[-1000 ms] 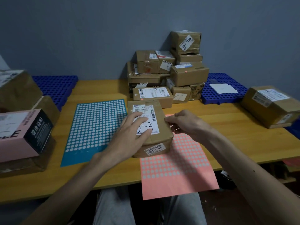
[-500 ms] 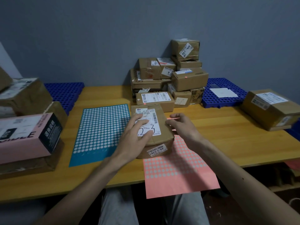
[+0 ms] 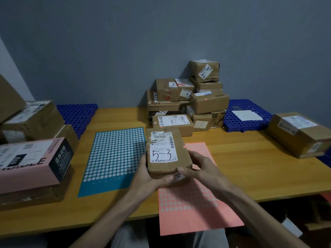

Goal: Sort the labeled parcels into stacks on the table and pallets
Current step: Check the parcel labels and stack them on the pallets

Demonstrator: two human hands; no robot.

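A small brown parcel (image 3: 166,151) with a white label handwritten "5-3" lies in front of me, between a blue dotted sheet (image 3: 114,158) and a pink dotted sheet (image 3: 193,199). My left hand (image 3: 148,178) grips its near left corner, thumb on the side. My right hand (image 3: 200,169) grips its near right corner, fingers curled round the end. Behind it a pile of brown labeled parcels (image 3: 188,101) stands against the wall.
On the wooden table (image 3: 250,167), a stack with a pink box (image 3: 34,161) on top sits at the left, and a large brown parcel (image 3: 300,135) at the right. Blue pallets lie at back left (image 3: 78,113) and back right (image 3: 247,119), the right one bearing a white paper.
My left hand has slid off the label down to the parcel's near left corner. My right hand has moved to the near right corner. Both now hold the parcel, and the label is uncovered.
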